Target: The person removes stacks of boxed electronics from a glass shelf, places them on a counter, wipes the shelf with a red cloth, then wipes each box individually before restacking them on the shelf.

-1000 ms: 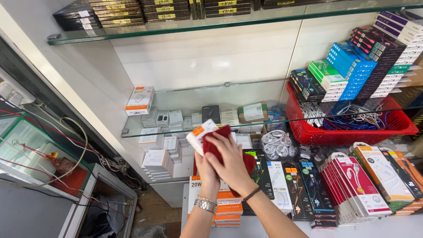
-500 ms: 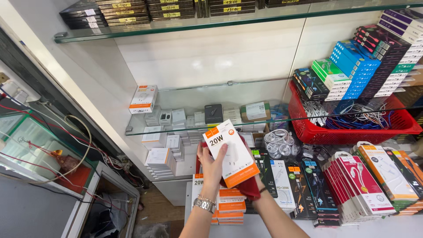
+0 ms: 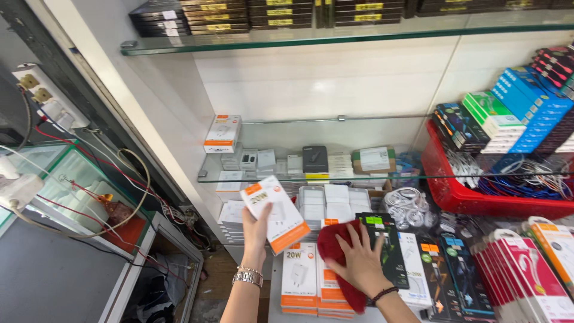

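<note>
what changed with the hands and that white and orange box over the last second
The left hand now holds the white and orange box alone, lifted to the left. The right hand, which was wiping the box with the red cloth, has left it and dropped to press the cloth on the stacked boxes. The shelves and red basket are unchanged.

A phone-accessory shop: glass shelves [image 3: 335, 37] stacked with boxed chargers [image 3: 222, 134], a red basket [image 3: 478, 200] of cables.
</note>
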Tool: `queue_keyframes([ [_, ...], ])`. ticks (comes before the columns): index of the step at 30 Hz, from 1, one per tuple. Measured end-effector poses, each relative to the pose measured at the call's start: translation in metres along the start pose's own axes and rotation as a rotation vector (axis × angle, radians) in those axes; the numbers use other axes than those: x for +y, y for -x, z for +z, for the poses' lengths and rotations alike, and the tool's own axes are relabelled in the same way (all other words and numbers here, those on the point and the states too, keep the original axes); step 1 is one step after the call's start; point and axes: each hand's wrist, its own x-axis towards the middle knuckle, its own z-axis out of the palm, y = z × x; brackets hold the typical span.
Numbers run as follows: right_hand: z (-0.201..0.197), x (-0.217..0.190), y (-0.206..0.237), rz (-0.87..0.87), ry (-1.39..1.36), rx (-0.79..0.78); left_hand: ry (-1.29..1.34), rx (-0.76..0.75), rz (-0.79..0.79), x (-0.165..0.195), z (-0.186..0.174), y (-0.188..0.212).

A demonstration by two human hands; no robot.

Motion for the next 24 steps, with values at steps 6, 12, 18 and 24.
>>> queue_keyframes([
  [6,0.024,-0.023,-0.08,0.283,-0.471,-0.386,-0.002,-0.293,-0.029,0.046,0.001,-0.029],
  [12,0.09,-0.075,-0.173,0.47,-1.203,-0.624,-0.311,-0.234,0.101,0.107,-0.023,-0.107],
  [18,0.173,-0.145,-0.293,0.415,-1.102,-0.377,-0.839,0.143,0.532,0.118,-0.06,-0.179],
  [24,0.219,-0.196,-0.369,0.258,-0.951,-0.282,-1.119,-0.002,0.804,0.1,-0.071,-0.234],
])
